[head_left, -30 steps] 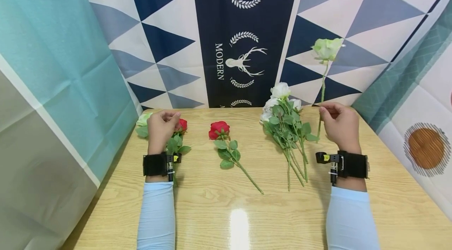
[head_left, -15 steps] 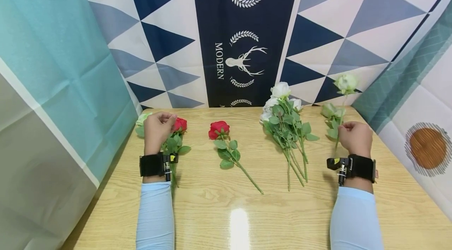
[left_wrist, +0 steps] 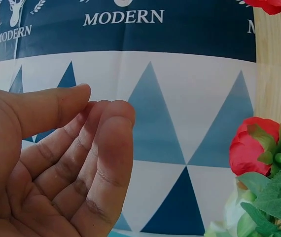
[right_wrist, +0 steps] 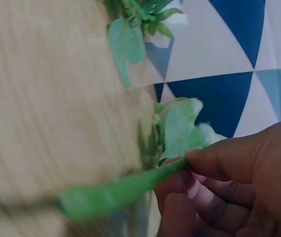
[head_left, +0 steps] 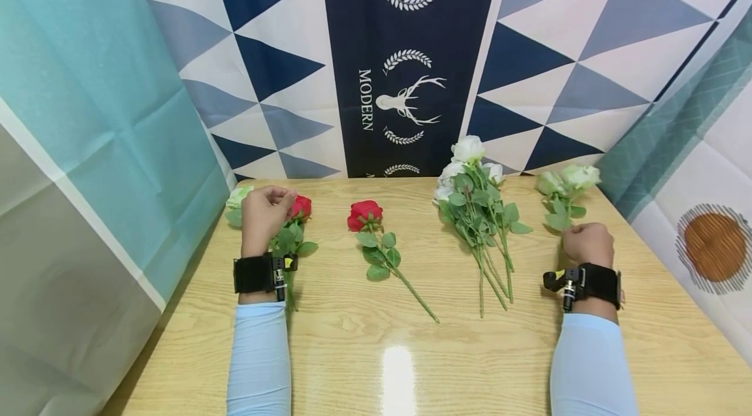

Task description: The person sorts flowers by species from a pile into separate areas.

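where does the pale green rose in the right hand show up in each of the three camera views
Head: the pale green rose lies at the table's far right, its stem running down to the right hand.
Left wrist: not in it; only a red rose and the open left hand.
Right wrist: its blurred stem crosses the lower middle, pinched by the fingers.
Shared landmark: the blue-and-white triangle backdrop.

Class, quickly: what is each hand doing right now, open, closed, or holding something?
Left hand: open, fingers relaxed, holding nothing, beside a red rose.
Right hand: pinching the stem of a pale green rose.
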Motion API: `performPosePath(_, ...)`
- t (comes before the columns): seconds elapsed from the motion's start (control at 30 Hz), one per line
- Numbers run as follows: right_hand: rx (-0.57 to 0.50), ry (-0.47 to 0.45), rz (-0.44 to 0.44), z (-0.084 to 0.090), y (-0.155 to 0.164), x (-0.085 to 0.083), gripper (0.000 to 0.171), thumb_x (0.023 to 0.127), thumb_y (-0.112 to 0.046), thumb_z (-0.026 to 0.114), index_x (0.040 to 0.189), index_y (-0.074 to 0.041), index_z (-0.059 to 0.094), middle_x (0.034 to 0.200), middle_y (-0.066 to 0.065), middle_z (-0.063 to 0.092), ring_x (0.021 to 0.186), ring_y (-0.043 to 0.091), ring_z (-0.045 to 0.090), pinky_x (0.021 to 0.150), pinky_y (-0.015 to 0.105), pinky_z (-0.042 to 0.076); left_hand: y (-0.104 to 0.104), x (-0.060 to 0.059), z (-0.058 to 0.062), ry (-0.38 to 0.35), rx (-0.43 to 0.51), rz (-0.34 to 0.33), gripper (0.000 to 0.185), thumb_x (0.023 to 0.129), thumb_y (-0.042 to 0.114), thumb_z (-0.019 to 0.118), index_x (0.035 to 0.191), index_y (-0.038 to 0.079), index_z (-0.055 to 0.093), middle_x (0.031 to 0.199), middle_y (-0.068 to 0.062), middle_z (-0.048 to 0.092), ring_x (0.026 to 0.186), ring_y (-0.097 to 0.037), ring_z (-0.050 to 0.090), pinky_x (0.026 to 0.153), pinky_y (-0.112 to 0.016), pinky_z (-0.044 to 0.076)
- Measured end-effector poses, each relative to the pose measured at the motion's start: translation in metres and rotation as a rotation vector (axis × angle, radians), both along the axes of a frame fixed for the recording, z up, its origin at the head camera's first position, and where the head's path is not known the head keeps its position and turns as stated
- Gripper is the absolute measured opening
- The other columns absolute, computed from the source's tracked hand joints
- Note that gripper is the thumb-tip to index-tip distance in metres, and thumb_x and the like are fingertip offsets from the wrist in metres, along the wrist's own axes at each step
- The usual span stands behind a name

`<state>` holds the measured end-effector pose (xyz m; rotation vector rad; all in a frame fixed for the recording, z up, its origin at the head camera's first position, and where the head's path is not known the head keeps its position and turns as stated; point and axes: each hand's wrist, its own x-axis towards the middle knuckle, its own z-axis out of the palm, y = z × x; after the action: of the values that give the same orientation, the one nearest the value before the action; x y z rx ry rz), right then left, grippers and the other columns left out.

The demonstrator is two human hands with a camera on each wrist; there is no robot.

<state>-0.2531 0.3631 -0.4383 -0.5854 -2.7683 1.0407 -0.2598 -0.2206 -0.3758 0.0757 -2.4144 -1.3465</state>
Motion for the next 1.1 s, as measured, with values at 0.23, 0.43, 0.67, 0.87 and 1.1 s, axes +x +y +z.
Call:
performPosePath(0.23, 0.045, -0.019, 0.029, -0.015, 0.005, -0.003, 0.045, 0.094, -0.013, 0.045, 0.050, -0.018, 0.046, 0.049, -0.003, 0.040, 0.051, 0.023, 0.042, 0.050, 0.035, 0.035, 0.003, 0.000, -0.001, 0.003, -0.010, -0.025, 0.024, 0.101, 0.023, 0.068, 0.104, 0.001, 0.076, 0.085, -0.019, 0.073, 0.069, -0.028, 0.070, 0.059, -0.029, 0.051)
performPosePath(0.43, 0.077, -0.038, 0.023, -0.016, 0.006, -0.005, 0.045, 0.096, -0.015, 0.045, 0.051, -0.017, 0.049, 0.053, -0.001, 0.044, 0.056, 0.026, 0.045, 0.051, 0.036, 0.036, 0.004, -0.001, -0.001, 0.017, -0.024, -0.034, 0.025, 0.101, 0.025, 0.068, 0.104, 0.002, 0.077, 0.080, -0.015, 0.072, 0.065, -0.022, 0.067, 0.060, -0.032, 0.051)
performPosePath(0.67, 0.093, -0.091, -0.027, -0.010, 0.005, -0.003, 0.038, 0.099, -0.020, 0.048, 0.068, -0.007, 0.067, 0.078, 0.019, 0.062, 0.071, 0.038, 0.057, 0.056, 0.041, 0.044, 0.004, -0.001, -0.001, 0.006, -0.029, -0.035, 0.029, 0.101, 0.029, 0.067, 0.104, 0.001, 0.076, 0.078, -0.013, 0.071, 0.063, -0.021, 0.067, 0.058, -0.030, 0.050)
performPosePath(0.87, 0.080, -0.066, -0.023, -0.009, 0.009, 0.000, 0.030, 0.096, -0.020, 0.057, 0.097, 0.003, 0.076, 0.097, 0.028, 0.069, 0.075, 0.040, 0.062, 0.055, 0.043, 0.047, 0.005, 0.000, -0.001, -0.009, -0.045, -0.028, 0.028, 0.102, 0.030, 0.066, 0.101, 0.003, 0.076, 0.077, -0.014, 0.071, 0.064, -0.024, 0.065, 0.058, -0.032, 0.047)
performPosePath(1.1, 0.065, -0.052, -0.013, -0.008, 0.008, 0.001, 0.030, 0.093, -0.018, 0.056, 0.075, -0.003, 0.075, 0.064, 0.004, 0.063, 0.063, 0.030, 0.057, 0.050, 0.037, 0.043, 0.006, 0.000, -0.002, -0.007, -0.062, -0.021, 0.029, 0.102, 0.031, 0.066, 0.097, 0.004, 0.075, 0.076, -0.014, 0.071, 0.063, -0.024, 0.066, 0.056, -0.031, 0.046)
